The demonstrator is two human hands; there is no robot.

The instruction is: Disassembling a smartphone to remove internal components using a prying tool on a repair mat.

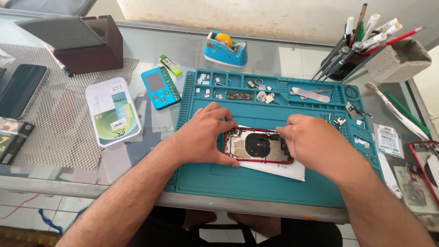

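- Centrally, an opened phone housing (258,146) with a red frame is lying face-up on a white sheet of paper (279,170), which is resting on a teal repair mat (256,183) on a glass table (151,55).
- The left hand (201,137) is bracing the housing's left end, thumb curled against the lower left corner and fingers bent over the upper left edge, gripping the frame.
- The right hand (313,142) is lying over the housing's right end, fingers curled down onto the upper right edge; whether they are pinching anything small cannot be told.
- Small screws and parts are sitting in the mat's upper compartments, along with a flat metal pry tool (311,94).
- A blue tape dispenser (226,48) is standing just beyond the mat, and a dark cup of pens and tools (350,59) is standing at the far right.
- A small blue handheld device (160,86) and a white-and-green box (113,111) are lying left of the mat, the box partly on a mesh pad (55,132).
- Another red-framed phone part (427,169) is lying at the table's right edge, well apart from the hands.
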